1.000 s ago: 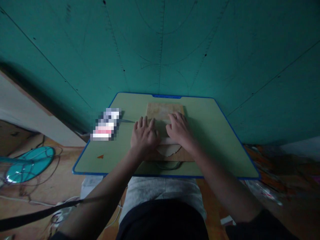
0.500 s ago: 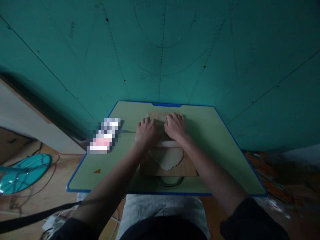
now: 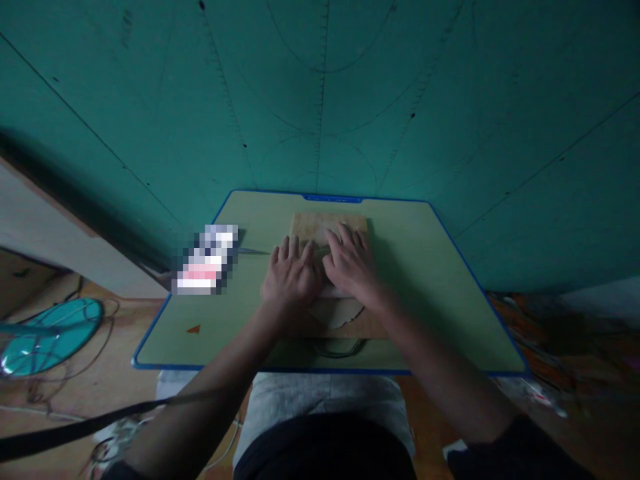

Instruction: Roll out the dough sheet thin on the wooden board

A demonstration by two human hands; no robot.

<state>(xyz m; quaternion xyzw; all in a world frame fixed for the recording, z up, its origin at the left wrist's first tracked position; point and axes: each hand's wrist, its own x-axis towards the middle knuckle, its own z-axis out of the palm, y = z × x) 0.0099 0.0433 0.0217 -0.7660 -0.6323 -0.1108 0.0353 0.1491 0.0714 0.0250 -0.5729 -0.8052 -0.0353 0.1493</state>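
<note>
My left hand [image 3: 293,275] and my right hand [image 3: 353,261] lie side by side on a pale rolling pin [image 3: 334,291]. Their palms press down on it, and the fingers are stretched forward and apart rather than wrapped round it. Much of the pin is hidden beneath the hands. Under it, on a wooden board [image 3: 357,328], is a thin flattened sheet of dough [image 3: 334,316], whose rounded, ragged near edge shows between my wrists. The far part of the board extends beyond my fingertips.
The board rests on a small pale-green table [image 3: 425,267] with blue edging. A pixelated flat item [image 3: 207,260] lies at its left, a thin grey strip [image 3: 254,252] beside it. An orange triangle [image 3: 194,329] is nearer. A green wall [image 3: 320,100] stands behind; a teal stool [image 3: 55,337] is left.
Both hands have come back toward me over the board with the rolling pin, covering more of the dough. My fingers look straighter now. The whole view has shifted slightly.
</note>
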